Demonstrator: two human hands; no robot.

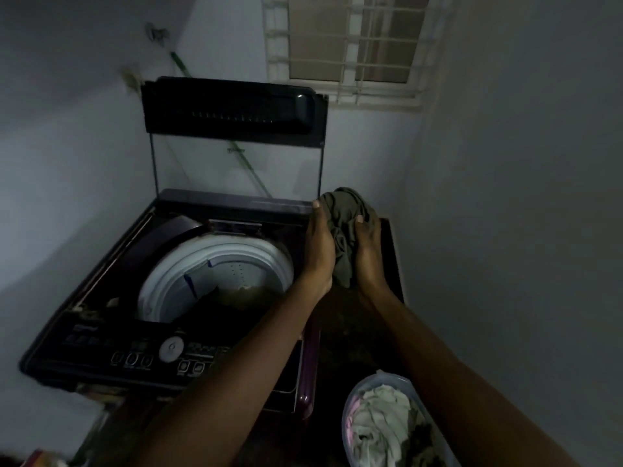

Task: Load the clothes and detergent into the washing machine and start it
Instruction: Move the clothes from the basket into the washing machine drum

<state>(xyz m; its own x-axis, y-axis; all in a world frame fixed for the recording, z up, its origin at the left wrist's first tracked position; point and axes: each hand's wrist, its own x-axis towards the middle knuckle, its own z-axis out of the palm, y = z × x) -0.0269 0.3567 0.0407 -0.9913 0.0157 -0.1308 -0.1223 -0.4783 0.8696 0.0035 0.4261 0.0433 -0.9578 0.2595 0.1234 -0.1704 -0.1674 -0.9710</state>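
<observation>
On my feed both hands are up together at the right rear corner of the washer [145, 251]. The left hand [320, 244] and the right hand [367, 251] clamp a bunched olive garment [344, 217] between them, one on each side, with the thumbs pressed into the cloth near the top. A fold of it hangs down between the wrists. The bundle sits above the washer's right edge, beside the drum [188, 274] and not over its opening.

The lid [232, 109] stands upright at the back, so I can see into the drum. Its pale rim is in full view, and low inside lies a heap of clothes [242, 293], part beige and part dark; the light is too dim for me to tell the pieces apart. Along the near edge runs the control panel [101, 345] with a white dial [171, 348] about midway and rows of buttons on either side of it, their labels too blurred to read.

At the lower right, under the right forearm, a basket [347, 412] stands on the floor beside the washer. It holds laundry [381, 419], mostly pale cloth with a bit of pink at the left. A barred window [347, 45] is set in the wall above the machine.
</observation>
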